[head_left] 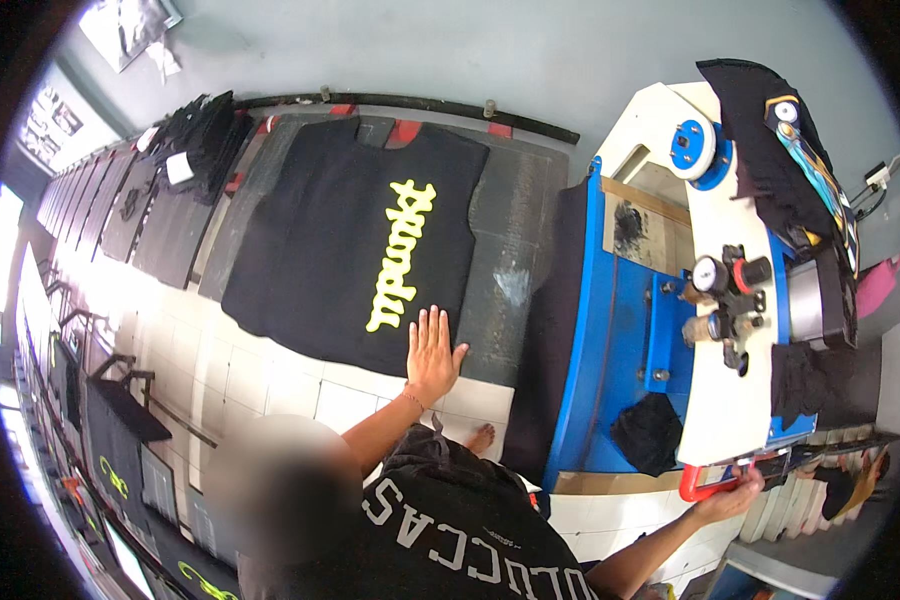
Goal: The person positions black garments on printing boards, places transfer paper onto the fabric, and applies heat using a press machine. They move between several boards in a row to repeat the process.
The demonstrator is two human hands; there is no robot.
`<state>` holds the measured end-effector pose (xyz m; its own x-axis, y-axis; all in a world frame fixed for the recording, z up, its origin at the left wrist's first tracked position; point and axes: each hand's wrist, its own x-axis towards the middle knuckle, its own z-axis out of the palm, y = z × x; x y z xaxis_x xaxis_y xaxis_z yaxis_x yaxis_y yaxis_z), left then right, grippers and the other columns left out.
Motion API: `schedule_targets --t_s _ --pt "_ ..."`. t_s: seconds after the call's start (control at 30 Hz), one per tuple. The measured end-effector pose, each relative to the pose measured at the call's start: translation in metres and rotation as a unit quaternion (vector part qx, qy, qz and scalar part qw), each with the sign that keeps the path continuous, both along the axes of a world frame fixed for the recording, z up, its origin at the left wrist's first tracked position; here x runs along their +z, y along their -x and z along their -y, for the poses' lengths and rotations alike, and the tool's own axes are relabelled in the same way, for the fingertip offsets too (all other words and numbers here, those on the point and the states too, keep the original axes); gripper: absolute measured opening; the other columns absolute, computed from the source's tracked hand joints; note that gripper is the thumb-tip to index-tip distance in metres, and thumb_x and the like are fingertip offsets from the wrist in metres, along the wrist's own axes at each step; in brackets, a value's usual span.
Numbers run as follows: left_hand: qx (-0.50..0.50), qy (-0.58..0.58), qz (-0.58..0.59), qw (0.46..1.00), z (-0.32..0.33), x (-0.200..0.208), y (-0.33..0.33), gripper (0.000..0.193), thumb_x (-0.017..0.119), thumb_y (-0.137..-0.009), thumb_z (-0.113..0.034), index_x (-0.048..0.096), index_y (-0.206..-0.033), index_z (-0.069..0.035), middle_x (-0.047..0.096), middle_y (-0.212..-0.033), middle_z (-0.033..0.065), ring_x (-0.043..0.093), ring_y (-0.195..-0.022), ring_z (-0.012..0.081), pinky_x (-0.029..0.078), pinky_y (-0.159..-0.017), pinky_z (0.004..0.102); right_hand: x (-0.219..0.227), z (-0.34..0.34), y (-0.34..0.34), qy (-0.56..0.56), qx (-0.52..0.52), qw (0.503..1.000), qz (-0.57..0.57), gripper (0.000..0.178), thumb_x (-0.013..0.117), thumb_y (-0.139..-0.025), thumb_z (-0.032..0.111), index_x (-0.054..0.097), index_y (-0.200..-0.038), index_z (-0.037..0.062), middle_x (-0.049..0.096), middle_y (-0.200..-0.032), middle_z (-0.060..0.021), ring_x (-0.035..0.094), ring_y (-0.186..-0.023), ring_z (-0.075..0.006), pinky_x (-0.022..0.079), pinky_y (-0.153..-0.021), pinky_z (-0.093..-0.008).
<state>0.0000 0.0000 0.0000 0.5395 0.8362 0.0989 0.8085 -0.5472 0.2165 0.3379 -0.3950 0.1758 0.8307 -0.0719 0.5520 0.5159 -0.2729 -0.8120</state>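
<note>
My left hand [432, 358] lies flat, fingers stretched out, at the near edge of a black shirt panel [340, 230]. Neon yellow script lettering [402, 255] runs across the panel, which is spread over a dark grey board [500, 290]. To the right, my right hand [732, 498] is wrapped round a red handle [692, 484] at the near end of a blue and cream machine [735, 400]. A pressure gauge [708, 275] is mounted on this machine. A crumpled black cloth [648, 433] rests on its blue part. A blurred patch hides my left upper arm.
Along the left runs a row of dark boards [170, 240], with a pile of black garments [200, 145] on one. A black garment with a colourful print [785, 150] drapes over the machine's far end. Black racks [125, 405] stand at lower left. Tiled floor [340, 400] shows between.
</note>
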Motion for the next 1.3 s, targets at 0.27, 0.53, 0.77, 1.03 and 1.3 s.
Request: schedule_targets --t_s 0.27,0.53,0.77,1.03,1.3 --pt "0.088 -0.05 0.032 0.994 0.059 -0.009 -0.001 0.073 0.043 -0.098 -0.045 0.025 -0.148 0.005 0.025 -0.155 0.0228 0.018 -0.146 0.0396 0.013 -0.118 0.0518 0.015 0.034 -0.03 0.037 0.066 0.997 0.033 0.042 0.038 -0.102 0.03 0.054 -0.077 -0.0006 0.05 -0.07 -0.0067 0.049 -0.068 -0.0171 0.041 -0.071 -0.0325" --pt "0.3 -0.072 0.044 0.95 0.024 -0.024 0.064 0.073 0.039 -0.1 -0.044 0.022 -0.148 0.008 0.019 -0.157 0.0235 0.011 -0.147 0.0389 0.011 -0.119 0.0498 0.018 0.021 -0.028 -0.023 0.079 0.994 0.066 0.039 0.04 -0.1 0.026 0.054 -0.074 0.0004 0.049 -0.063 -0.0037 0.046 -0.057 -0.0126 0.039 -0.06 -0.0281" --pt "0.241 -0.062 0.061 0.967 0.039 -0.027 0.062 0.073 0.042 -0.1 -0.042 0.023 -0.147 0.01 0.02 -0.155 0.0271 0.013 -0.146 0.0417 0.013 -0.119 0.0507 0.018 0.02 -0.026 -0.019 0.058 0.997 0.047 0.033 0.04 -0.097 0.021 0.055 -0.075 0.0008 0.049 -0.064 -0.0028 0.047 -0.058 -0.0111 0.037 -0.058 -0.0269" --pt "0.293 -0.071 0.033 0.953 -0.031 -0.021 0.12 0.073 0.036 -0.1 -0.047 0.024 -0.148 0.007 0.021 -0.157 0.0231 0.015 -0.147 0.0387 0.012 -0.119 0.05 0.019 0.021 -0.027 -0.01 0.08 0.996 0.047 0.031 0.044 -0.097 0.02 0.057 -0.079 -0.0004 0.049 -0.066 -0.0027 0.046 -0.058 -0.011 0.037 -0.058 -0.0261" --pt "0.283 -0.073 0.031 0.956 -0.036 -0.025 0.125 0.073 0.036 -0.1 -0.048 0.025 -0.147 0.008 0.022 -0.156 0.0248 0.014 -0.146 0.0418 0.012 -0.118 0.0537 0.019 0.018 -0.025 -0.016 0.044 0.998 0.044 0.029 0.045 -0.094 0.018 0.059 -0.079 -0.0018 0.051 -0.067 -0.0038 0.045 -0.058 -0.0123 0.038 -0.06 -0.0264"
